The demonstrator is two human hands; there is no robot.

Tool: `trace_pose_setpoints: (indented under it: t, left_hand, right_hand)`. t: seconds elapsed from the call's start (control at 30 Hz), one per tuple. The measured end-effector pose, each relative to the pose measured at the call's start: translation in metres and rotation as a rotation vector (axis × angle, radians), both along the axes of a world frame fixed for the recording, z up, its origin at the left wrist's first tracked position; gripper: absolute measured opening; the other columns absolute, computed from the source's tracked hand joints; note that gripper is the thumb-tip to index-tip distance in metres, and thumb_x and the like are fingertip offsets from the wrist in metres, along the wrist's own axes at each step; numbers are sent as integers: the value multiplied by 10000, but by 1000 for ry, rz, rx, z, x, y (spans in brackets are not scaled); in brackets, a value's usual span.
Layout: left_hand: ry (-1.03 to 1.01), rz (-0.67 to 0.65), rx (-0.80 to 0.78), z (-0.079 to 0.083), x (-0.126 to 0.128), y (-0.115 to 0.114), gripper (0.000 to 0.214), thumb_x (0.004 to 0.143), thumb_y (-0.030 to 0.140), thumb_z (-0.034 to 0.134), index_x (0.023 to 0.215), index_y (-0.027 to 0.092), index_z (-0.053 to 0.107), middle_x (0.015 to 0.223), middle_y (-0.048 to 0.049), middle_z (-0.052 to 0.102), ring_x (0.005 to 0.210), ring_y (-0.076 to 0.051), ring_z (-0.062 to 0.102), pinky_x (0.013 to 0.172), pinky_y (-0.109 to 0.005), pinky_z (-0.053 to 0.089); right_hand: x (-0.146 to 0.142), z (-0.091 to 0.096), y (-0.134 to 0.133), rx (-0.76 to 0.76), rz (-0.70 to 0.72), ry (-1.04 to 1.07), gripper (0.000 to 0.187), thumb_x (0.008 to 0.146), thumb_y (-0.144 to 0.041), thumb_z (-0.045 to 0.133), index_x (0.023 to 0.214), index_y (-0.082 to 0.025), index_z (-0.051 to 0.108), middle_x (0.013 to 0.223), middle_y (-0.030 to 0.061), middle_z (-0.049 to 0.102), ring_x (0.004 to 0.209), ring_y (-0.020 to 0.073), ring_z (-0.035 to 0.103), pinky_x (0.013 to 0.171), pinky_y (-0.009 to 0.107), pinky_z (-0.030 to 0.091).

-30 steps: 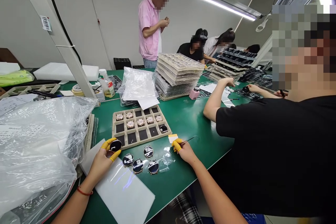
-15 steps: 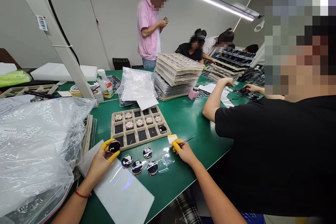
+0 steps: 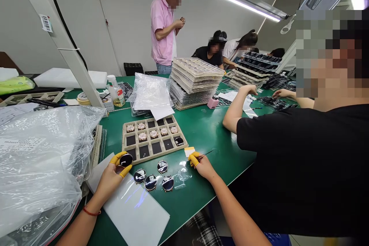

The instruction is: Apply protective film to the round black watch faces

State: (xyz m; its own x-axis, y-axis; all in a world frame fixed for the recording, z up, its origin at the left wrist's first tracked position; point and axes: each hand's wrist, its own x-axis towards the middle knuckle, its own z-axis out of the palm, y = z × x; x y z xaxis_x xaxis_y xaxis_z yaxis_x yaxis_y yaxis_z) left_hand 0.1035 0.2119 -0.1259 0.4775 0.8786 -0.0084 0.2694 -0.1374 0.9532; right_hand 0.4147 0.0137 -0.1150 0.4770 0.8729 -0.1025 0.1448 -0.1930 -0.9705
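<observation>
Between thumb and finger, both in yellow finger cots, my left hand [image 3: 111, 178] holds a dark round watch head [image 3: 126, 160] by its edge, just off the near left corner of a beige compartment tray [image 3: 161, 157]. My right hand [image 3: 204, 166], also with yellow finger cots, pinches thin dark tweezers [image 3: 207, 153] that point to the right. On the green table between the hands lie several dark-faced watch heads [image 3: 150, 182]. Inside the tray are several rose-gold watch heads [image 3: 153, 133] and one dark watch head [image 3: 178, 141]. A small yellow-and-white pad [image 3: 189, 151] sits beside my right fingers.
A white sheet [image 3: 138, 215] lies under my left forearm. Large plastic bags [image 3: 43, 169] fill the left side. Behind the tray stand a tall stack of trays [image 3: 196, 80] and a pink bottle [image 3: 213, 102]. A co-worker in black [image 3: 302, 169] sits close on the right.
My hands keep their places, with the watch head and tweezers still held. At right, the co-worker's far hand has shifted slightly over the dark parts.
</observation>
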Motion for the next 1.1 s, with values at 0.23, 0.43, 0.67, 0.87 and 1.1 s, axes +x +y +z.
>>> trace_pose_setpoints:
  t: [0.23,0.43,0.67,0.87,1.1]
  left_hand:
    - [4,-8,-1,-5,-2,2,671,678,473,700,1246,214,455,1172,-104,622,991,-255,634,942,-423,471]
    - [8,0,11,-4,-1,2,687,673,479,699,1252,199,458,1172,-113,620,982,-260,637,933,-426,478]
    - [6,-8,15,-5,-2,2,682,686,474,691,1261,198,449,1170,-113,621,990,-261,638,935,-421,480]
    - [5,-8,12,-2,-1,1,661,685,469,698,1241,203,460,1163,-109,626,981,-257,644,927,-412,485]
    - [9,6,15,1,-1,-1,674,679,466,703,1251,199,466,1147,-109,633,952,-251,650,928,-417,480]
  right_hand:
    - [-1,3,0,3,6,2,291,712,-479,565,674,-190,574,592,-8,527,522,118,462,513,254,390]
    - [0,0,0,5,5,7,297,706,-483,564,682,-187,574,594,-11,522,521,114,455,513,251,386]
    - [1,-2,0,12,6,4,297,711,-483,573,673,-188,567,598,-7,530,536,118,466,508,246,384]
    - [1,-1,0,12,0,0,302,710,-486,579,663,-188,571,594,-6,530,529,118,464,504,247,383]
    - [-1,1,-1,10,-2,12,311,701,-495,592,682,-184,586,602,1,540,536,124,473,511,254,396]
